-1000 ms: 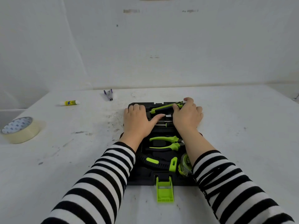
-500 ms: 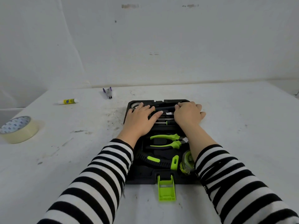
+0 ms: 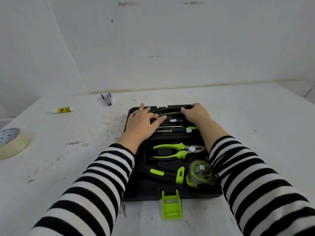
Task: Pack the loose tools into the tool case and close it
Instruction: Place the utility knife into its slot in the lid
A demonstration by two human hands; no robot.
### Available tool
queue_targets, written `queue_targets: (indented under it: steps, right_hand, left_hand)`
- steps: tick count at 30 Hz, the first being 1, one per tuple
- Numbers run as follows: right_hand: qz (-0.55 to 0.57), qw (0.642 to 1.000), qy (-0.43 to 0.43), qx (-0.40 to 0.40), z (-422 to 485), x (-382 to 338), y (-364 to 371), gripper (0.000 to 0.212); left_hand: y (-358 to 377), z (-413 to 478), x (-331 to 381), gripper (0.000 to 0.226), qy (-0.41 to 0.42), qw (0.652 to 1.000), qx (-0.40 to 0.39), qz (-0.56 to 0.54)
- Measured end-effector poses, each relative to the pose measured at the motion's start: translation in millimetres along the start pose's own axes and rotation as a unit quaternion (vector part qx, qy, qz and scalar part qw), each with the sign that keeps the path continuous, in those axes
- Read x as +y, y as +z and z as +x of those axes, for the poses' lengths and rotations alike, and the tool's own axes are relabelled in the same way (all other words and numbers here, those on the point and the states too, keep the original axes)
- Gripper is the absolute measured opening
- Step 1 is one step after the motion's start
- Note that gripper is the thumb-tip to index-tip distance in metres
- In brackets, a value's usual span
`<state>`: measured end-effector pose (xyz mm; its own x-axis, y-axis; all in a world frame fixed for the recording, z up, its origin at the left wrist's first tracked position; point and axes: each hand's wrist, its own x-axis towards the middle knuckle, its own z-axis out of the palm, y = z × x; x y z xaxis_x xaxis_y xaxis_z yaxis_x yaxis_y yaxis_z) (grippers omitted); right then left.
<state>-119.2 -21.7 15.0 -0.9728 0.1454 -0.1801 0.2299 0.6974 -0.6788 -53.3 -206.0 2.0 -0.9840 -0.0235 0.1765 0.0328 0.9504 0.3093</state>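
The black tool case (image 3: 144,193) lies open and flat on the white table, its green latch (image 3: 171,204) pointing at me. In it lie green-handled pliers (image 3: 168,150), a black and green hammer handle (image 3: 158,171), a green tape measure (image 3: 200,172) and a screwdriver (image 3: 177,129). My left hand (image 3: 142,123) presses flat on the far left of the case, fingertips on a slim black and green tool (image 3: 167,114). My right hand (image 3: 196,114) rests on that tool's right end at the case's far rim.
A roll of masking tape (image 3: 12,142) sits at the left table edge. A glue stick (image 3: 64,109) and a small purple-handled stapler (image 3: 107,98) lie beyond the case to the left. A white wall stands behind the table.
The black and green tool, held raised in my right hand, now lies pressed down into the far slot. Both hands have slid toward the case's far rim.
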Motion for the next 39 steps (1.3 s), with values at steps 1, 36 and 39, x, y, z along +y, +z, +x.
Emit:
queue_targets:
  steps: [1,36,39]
  right_hand:
    - [-0.012,1.000,-0.007,-0.012,1.7,-2.0,-1.7,0.068]
    - [-0.382,0.916,-0.033,-0.116,26.5,-35.4,-24.8,0.078]
    - [-0.248,0.967,-0.003,-0.064,34.4,-20.9,-17.4,0.080]
  left_hand:
    - [-0.9,1.5,0.7,0.057,0.000,1.000,-0.001,-0.006]
    - [-16.2,79.2,19.9,0.061,-0.111,0.975,-0.145,0.126]
    - [-16.5,73.9,18.0,0.060,-0.113,0.981,-0.120,0.105]
